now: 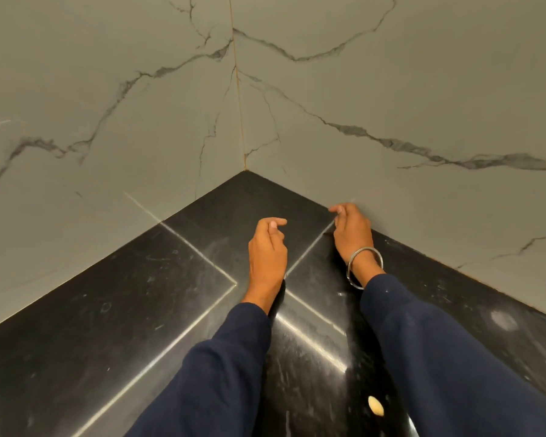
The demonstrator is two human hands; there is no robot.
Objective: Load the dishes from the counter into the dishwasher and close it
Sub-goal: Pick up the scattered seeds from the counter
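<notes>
Both arms in dark navy sleeves reach forward over a glossy black stone counter [145, 310] whose far corner points away from the camera, wedged into the meeting of two grey marble-look wall panels [108, 89] veined with dark lines. The counter's pale seams run diagonally, one along each wall direction, and cross just behind the wrists.

The left hand [268, 250] hovers above the dark surface near the middle of the corner, fingers loosely curled with the thumb laid along the forefinger; nothing shows in its grasp. The right hand [351, 230] sits close beside the right-hand wall panel, its fingers also curled inward and apparently holding nothing, though the palm side is hidden. A thin silver metal bangle [364, 266] circles the right wrist, tilted across it.

Low in the view, between the two sleeves, a small pale oval object [375, 405] lies on the counter; what it is cannot be told.

No dishes or dishwasher appear in this view, so their place and which way they point cannot be given
</notes>
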